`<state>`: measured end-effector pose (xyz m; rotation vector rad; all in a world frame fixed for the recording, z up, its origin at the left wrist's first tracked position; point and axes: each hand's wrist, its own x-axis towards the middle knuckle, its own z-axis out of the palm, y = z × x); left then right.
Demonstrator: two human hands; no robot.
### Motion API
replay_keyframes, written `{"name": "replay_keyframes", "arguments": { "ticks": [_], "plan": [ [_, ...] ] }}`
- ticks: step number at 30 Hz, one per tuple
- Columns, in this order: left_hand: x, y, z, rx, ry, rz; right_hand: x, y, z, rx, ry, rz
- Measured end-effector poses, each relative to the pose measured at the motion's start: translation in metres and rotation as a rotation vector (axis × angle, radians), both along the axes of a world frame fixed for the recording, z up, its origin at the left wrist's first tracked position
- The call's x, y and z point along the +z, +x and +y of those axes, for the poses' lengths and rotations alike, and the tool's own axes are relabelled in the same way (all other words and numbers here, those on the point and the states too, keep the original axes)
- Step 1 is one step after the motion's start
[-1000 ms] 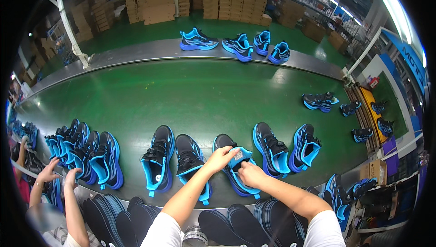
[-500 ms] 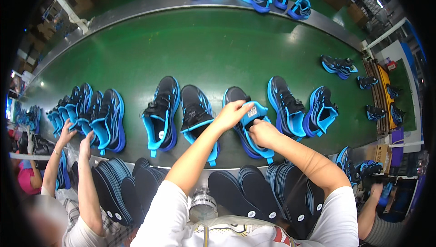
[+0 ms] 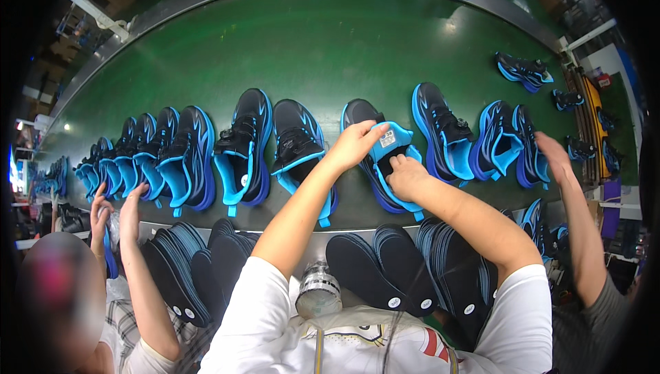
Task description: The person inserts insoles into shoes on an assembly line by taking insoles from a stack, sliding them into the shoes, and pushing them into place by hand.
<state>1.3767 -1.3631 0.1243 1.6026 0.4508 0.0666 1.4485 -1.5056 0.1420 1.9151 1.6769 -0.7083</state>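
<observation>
A black and blue sneaker (image 3: 360, 111) lies in front of me on the green belt, its opening toward me. My left hand (image 3: 352, 146) pinches the top of its light blue tongue (image 3: 399, 133), which is folded back so a white label shows. The fingers of my right hand (image 3: 410, 180) are curled down into the shoe's opening; their tips and anything they grip are hidden. Just left of it stands a sneaker with a dial on its tongue (image 3: 292, 116), and to the right another sneaker (image 3: 433, 116).
More sneakers (image 3: 194, 133) line the belt (image 3: 330, 44) on the left. Stacks of dark insoles (image 3: 357, 260) lie along the near edge, beside a clear jar-like container (image 3: 318, 295). A co-worker's hands (image 3: 133, 202) work at left; another person's hand (image 3: 552, 150) reaches in at right.
The view has shifted, so the belt sits higher. At right, a person's hand has come up beside a further sneaker on the belt. My hands stay on the same shoe.
</observation>
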Motion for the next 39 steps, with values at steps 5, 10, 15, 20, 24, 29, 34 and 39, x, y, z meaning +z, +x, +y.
{"name": "replay_keyframes", "arguments": {
  "ticks": [5, 10, 15, 20, 24, 29, 34, 39],
  "plan": [
    [-0.017, 0.004, -0.017, 0.236, 0.216, -0.228, -0.015, 0.003, 0.011, 0.224, -0.057, -0.108],
    [0.009, 0.003, -0.024, 0.236, 0.628, -0.377, 0.026, 0.000, -0.001, 0.247, 0.075, 0.056],
    [0.011, 0.005, -0.025, -0.001, 0.676, -0.297, 0.036, -0.003, -0.018, -0.164, -0.192, 0.332],
    [0.012, -0.001, -0.020, -0.047, 0.683, -0.196, 0.040, -0.027, -0.056, -0.171, 0.772, 0.275],
    [0.028, -0.011, -0.032, -0.074, 0.665, -0.253, 0.039, -0.048, -0.106, -0.356, 0.851, 0.246],
    [0.041, -0.034, -0.057, -0.113, 0.919, -0.400, 0.041, -0.059, -0.120, -0.272, 0.821, 0.252],
    [0.015, -0.011, -0.032, 0.031, 0.866, -0.269, 0.046, -0.034, -0.040, -0.243, 0.433, 0.283],
    [0.008, 0.003, -0.036, -0.044, 0.864, -0.204, -0.001, -0.003, 0.024, -0.200, 0.024, 0.253]
  ]
}}
